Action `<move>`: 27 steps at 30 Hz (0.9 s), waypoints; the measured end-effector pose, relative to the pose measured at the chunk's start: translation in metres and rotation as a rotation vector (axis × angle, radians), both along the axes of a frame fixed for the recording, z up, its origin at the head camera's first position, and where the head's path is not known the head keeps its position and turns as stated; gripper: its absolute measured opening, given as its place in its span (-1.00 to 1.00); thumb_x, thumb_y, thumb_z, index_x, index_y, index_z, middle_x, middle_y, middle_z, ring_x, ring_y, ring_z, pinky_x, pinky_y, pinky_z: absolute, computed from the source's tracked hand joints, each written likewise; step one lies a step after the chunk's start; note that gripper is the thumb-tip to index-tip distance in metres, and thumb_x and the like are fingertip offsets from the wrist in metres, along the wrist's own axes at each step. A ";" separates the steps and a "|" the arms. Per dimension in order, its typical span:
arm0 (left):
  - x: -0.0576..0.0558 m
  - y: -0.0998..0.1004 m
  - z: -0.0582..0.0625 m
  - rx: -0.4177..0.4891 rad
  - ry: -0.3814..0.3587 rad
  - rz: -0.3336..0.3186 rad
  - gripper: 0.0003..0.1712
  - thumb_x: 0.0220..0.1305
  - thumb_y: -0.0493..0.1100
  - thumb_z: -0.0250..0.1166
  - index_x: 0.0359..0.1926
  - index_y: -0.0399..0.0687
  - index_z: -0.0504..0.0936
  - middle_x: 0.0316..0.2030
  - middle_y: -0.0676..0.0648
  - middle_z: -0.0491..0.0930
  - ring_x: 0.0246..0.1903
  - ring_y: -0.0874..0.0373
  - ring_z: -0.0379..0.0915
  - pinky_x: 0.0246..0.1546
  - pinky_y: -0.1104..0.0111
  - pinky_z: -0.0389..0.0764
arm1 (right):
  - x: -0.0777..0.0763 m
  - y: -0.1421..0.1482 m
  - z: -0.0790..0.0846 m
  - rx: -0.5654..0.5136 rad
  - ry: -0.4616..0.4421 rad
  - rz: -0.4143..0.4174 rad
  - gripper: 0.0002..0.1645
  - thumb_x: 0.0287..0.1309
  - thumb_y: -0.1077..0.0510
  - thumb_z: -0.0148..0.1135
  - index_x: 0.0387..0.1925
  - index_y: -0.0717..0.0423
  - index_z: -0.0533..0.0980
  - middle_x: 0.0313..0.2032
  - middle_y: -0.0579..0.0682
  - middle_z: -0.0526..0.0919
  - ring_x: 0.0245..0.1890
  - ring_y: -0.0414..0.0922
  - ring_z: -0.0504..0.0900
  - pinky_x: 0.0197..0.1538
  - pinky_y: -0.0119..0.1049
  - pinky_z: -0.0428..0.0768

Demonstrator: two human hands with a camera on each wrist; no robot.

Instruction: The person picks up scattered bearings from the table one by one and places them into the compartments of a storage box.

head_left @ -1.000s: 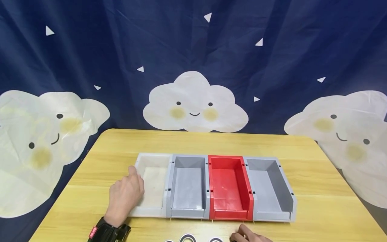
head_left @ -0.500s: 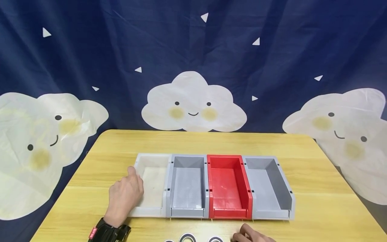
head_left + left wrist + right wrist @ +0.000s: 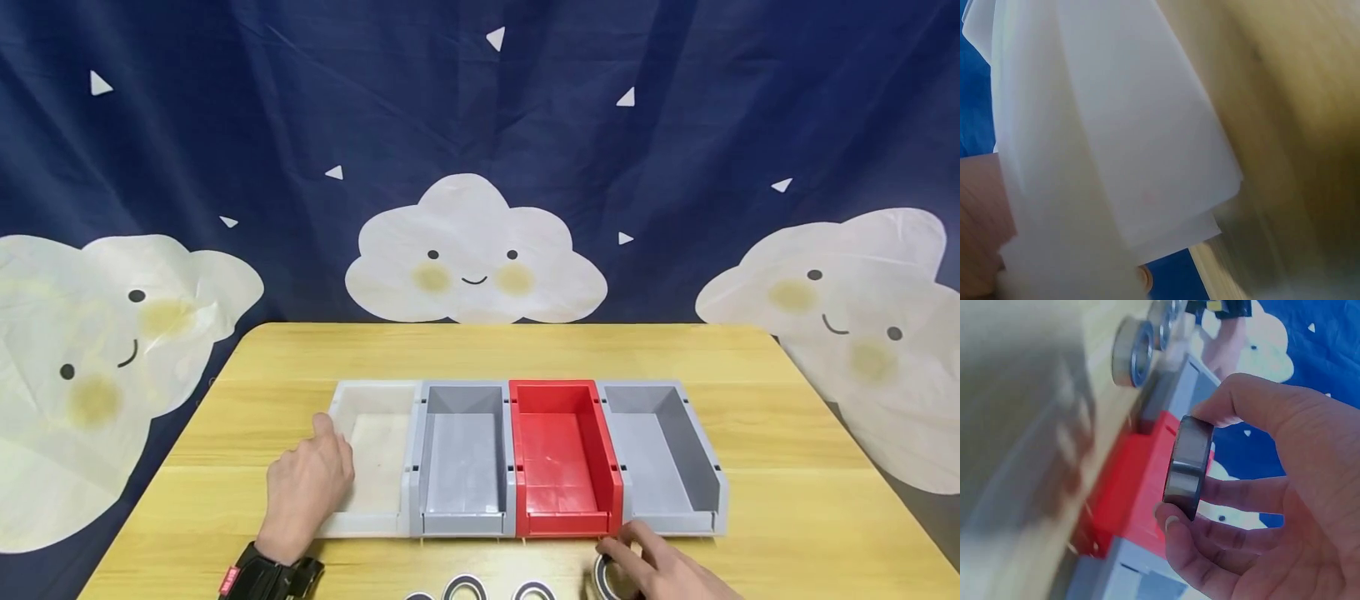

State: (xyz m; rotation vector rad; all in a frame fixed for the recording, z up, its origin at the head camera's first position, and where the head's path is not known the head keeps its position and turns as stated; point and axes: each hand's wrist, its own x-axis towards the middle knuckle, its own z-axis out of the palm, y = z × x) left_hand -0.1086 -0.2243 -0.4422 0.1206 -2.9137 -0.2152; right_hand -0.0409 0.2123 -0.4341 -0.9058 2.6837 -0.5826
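Observation:
My right hand (image 3: 663, 567) pinches a ball bearing (image 3: 1186, 464) between thumb and fingers, just in front of the red bin (image 3: 561, 525). The bearing is a shiny steel ring with a dark face, tilted on edge in the head view. My left hand (image 3: 307, 492) grips the left side wall of the white bin (image 3: 367, 525), its fingers bent over the rim. In the left wrist view the white bin's wall (image 3: 1141, 125) fills the middle and hides most of that hand.
Several more bearings (image 3: 464, 587) lie along the near edge of the wooden table (image 3: 795, 500), partly cut off by the frame. Two grey bins, a left one (image 3: 463, 525) and a right one (image 3: 675, 523), flank the red bin. A dark blue cloud-print curtain (image 3: 300, 100) hangs behind.
My right hand has come up from the near edge toward the bins, raising a bearing into view. My left hand stays at the white bin. The head view has shifted slightly.

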 end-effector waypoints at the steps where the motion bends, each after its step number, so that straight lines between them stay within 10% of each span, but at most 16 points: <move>1: 0.000 0.000 0.000 0.000 0.002 0.001 -0.77 0.46 -0.18 -0.01 -0.30 -0.27 0.26 -0.78 -0.03 0.26 -0.81 0.06 0.26 -0.84 0.25 0.26 | -0.001 0.000 0.006 0.016 -0.051 -0.033 -0.20 0.03 -0.33 0.48 0.15 0.09 0.57 -0.08 -0.16 0.43 -0.29 -0.47 0.38 -0.42 -0.59 0.51; 6: 0.002 -0.001 -0.001 0.005 0.000 -0.003 -0.78 0.46 -0.19 -0.02 -0.30 -0.26 0.26 -0.78 -0.02 0.25 -0.82 0.07 0.26 -0.85 0.27 0.25 | -0.004 0.003 0.023 0.033 0.015 -0.121 -0.30 0.09 -0.24 0.46 0.17 0.02 0.56 -0.02 -0.11 0.45 -0.31 -0.43 0.44 -0.44 -0.54 0.52; 15: 0.002 0.000 -0.002 0.009 0.010 -0.014 -0.78 0.46 -0.18 -0.02 -0.30 -0.26 0.26 -0.78 -0.01 0.24 -0.82 0.08 0.24 -0.85 0.28 0.24 | -0.018 0.021 0.044 0.024 0.417 -0.190 -0.37 -0.04 -0.17 0.58 0.07 -0.07 0.62 -0.07 -0.18 0.47 -0.30 -0.41 0.45 -0.39 -0.49 0.58; 22: 0.001 -0.001 -0.001 -0.010 0.019 -0.012 -0.78 0.46 -0.19 -0.02 -0.31 -0.26 0.27 -0.78 0.01 0.22 -0.82 0.10 0.22 -0.85 0.31 0.20 | -0.037 0.030 0.060 0.102 0.280 -0.276 -0.31 0.03 -0.22 0.52 0.17 -0.04 0.60 0.02 -0.03 0.52 -0.21 -0.23 0.53 -0.29 -0.33 0.71; 27: 0.002 -0.001 0.000 -0.008 0.021 -0.015 -0.78 0.46 -0.19 -0.01 -0.30 -0.27 0.27 -0.78 0.01 0.23 -0.82 0.10 0.22 -0.84 0.32 0.20 | -0.051 0.034 0.063 0.074 0.374 -0.222 -0.35 0.03 -0.13 0.54 0.14 0.01 0.61 0.01 -0.03 0.55 -0.24 -0.27 0.56 -0.26 -0.30 0.70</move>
